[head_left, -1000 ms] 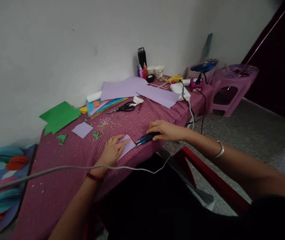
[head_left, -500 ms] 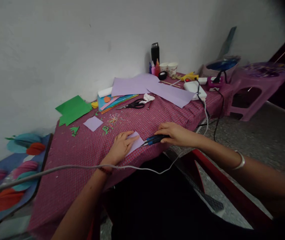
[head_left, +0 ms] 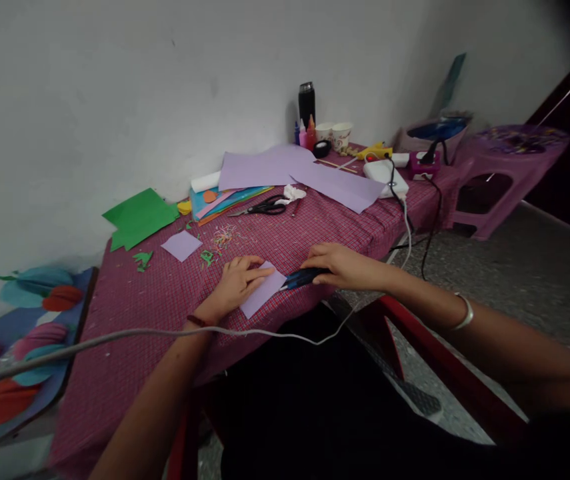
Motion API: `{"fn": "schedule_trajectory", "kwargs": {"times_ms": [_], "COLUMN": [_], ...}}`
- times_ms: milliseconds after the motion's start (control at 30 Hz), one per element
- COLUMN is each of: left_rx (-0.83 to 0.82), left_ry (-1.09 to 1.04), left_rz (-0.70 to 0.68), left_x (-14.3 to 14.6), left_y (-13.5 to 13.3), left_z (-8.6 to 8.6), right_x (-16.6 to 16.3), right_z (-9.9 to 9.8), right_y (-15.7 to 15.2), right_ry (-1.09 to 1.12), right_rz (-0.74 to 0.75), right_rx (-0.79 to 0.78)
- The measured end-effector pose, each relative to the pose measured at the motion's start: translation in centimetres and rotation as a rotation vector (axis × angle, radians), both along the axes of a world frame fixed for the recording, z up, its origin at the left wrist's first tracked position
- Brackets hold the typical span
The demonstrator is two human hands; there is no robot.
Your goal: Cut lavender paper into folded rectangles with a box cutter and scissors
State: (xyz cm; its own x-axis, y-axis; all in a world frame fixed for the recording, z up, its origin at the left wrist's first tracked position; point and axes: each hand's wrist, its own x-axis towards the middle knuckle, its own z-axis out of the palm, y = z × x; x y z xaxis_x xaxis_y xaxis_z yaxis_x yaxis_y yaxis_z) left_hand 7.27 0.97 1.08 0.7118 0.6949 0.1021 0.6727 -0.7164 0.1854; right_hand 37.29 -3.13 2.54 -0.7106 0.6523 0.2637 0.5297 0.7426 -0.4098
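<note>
My left hand rests at the table's near edge and holds a small purple paper square down, its thumb stretched across the top. Part of the square lies hidden under the fingers. In my right hand is a slim blue-and-black handled tool with a pale tip; its exact kind is unclear. That tip touches or nearly touches the square's right corner. A second small purple square lies to the left, beside green paper scraps and thin coloured shreds.
Black scissors lie mid-table, near crumpled white tissue. Behind are large purple sheets, green sheets, glue bottles and paper cups. A white power bank-like box trails cables. One cable crosses before my left wrist.
The view has shifted slightly. The purple square has turned a little and more of it shows beside my left hand. The tool's tip stays by its right corner.
</note>
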Motion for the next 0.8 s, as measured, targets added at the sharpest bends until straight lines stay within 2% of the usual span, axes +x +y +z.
{"fn": "schedule_trajectory", "kwargs": {"times_ms": [167,433,667,800], "left_rx": [0.063,0.091,0.076,0.101], "left_ry": [-0.006,0.017,-0.009,0.002], "left_rz": [0.009,0.016,0.007,0.003], "left_x": [0.0,0.2,0.2,0.2], "left_y": [0.0,-0.5,-0.5,-0.5], "left_z": [-0.4,-0.2,-0.2,-0.2], "right_x": [0.4,-1.9,-1.0,-2.3], "right_z": [0.2,0.4,0.5,0.6], "right_y": [-0.3,-0.2,-0.9,-1.0], "right_ry": [-0.013,-0.026,0.002,-0.020], "right_rz": [-0.002,0.018,0.030,0.020], "right_rx": [-0.003,-0.009,-0.048,-0.039]}}
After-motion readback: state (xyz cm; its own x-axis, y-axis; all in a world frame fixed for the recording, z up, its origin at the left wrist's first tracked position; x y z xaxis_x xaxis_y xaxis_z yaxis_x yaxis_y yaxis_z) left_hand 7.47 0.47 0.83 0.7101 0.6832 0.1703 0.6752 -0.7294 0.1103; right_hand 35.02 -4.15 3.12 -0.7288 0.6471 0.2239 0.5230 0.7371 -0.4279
